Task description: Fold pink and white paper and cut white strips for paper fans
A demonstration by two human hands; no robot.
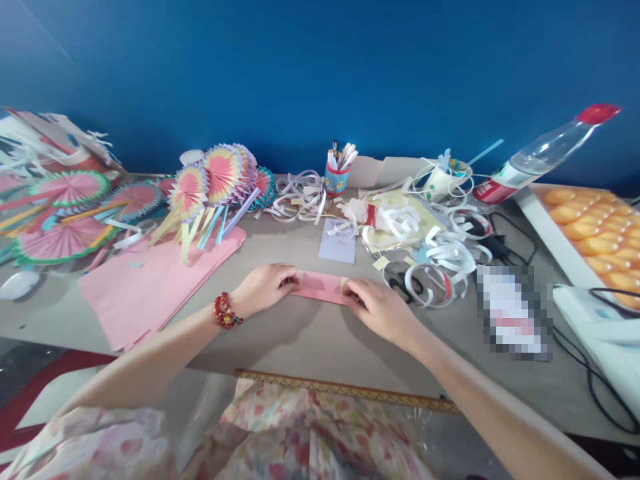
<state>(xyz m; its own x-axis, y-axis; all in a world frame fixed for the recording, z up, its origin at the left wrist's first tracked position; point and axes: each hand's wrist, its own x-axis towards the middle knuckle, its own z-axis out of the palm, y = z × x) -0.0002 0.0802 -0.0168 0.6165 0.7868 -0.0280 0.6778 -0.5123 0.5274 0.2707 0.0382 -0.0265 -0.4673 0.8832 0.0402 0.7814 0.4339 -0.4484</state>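
Observation:
A narrow folded strip of pink paper (321, 287) lies between my hands over the grey table, with pale yellowish bits showing near both ends. My left hand (267, 288), with a beaded bracelet on its wrist, pinches the left end of the strip. At the right end, the fingers of my right hand (377, 308) are closed on the paper, and they cover that tip. Left of my left hand rests a stack of large pink paper sheets (150, 287). Just beyond the strip lies a small pale lilac paper piece (337, 243).
Pleated paper rosettes (220, 175) with paper strips crowd the back left. A pen cup (337, 179) stands by the blue wall. Curled white paper strips (440, 260) spread at the right, near a tilted plastic bottle (535, 157), a blurred-out object (513, 310) and black cables (580, 360).

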